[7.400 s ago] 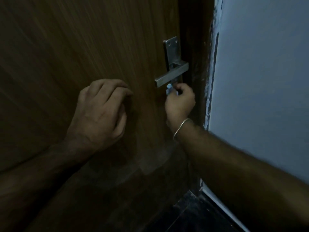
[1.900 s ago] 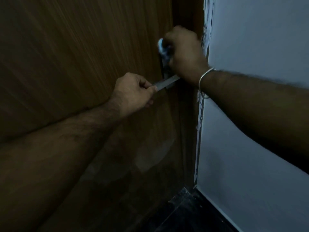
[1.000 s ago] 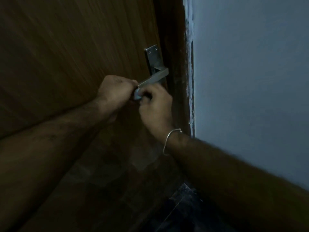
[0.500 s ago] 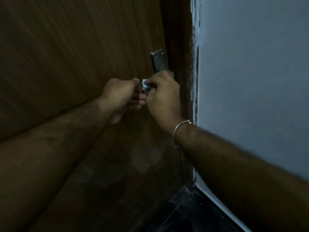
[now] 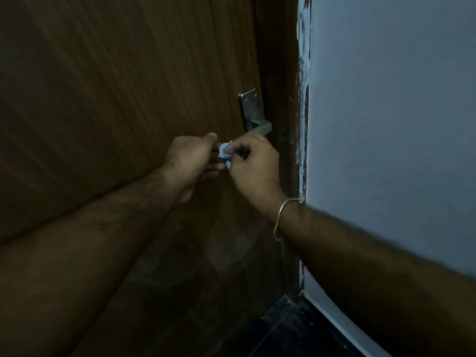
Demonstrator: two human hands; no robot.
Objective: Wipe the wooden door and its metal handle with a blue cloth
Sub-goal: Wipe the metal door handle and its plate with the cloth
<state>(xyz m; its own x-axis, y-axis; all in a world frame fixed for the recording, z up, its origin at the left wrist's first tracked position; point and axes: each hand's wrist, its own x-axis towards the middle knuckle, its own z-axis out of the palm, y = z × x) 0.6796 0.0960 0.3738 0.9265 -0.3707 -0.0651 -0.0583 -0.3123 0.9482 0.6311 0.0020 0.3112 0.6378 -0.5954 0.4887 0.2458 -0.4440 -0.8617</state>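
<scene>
The brown wooden door [image 5: 116, 86] fills the left half of the head view. Its metal handle [image 5: 253, 117] sits near the door's right edge: an upright plate with a lever pointing left, the lever's free end hidden behind my hands. My right hand [image 5: 253, 166] pinches a small bunched blue cloth [image 5: 225, 154] just below and left of the plate. My left hand [image 5: 193, 158] is curled closed against the cloth's left side, at the lever's end. Whether it grips the lever or the cloth is hidden.
A dark door frame [image 5: 280, 73] runs beside the handle, with a pale grey wall [image 5: 386, 112] close on the right. Dark floor [image 5: 283, 331] shows at the bottom. A thin metal bangle [image 5: 283, 215] circles my right wrist.
My right hand has slid left and down along the lever with the cloth, uncovering the lever's base and plate. The left hand has stayed at the lever's end.
</scene>
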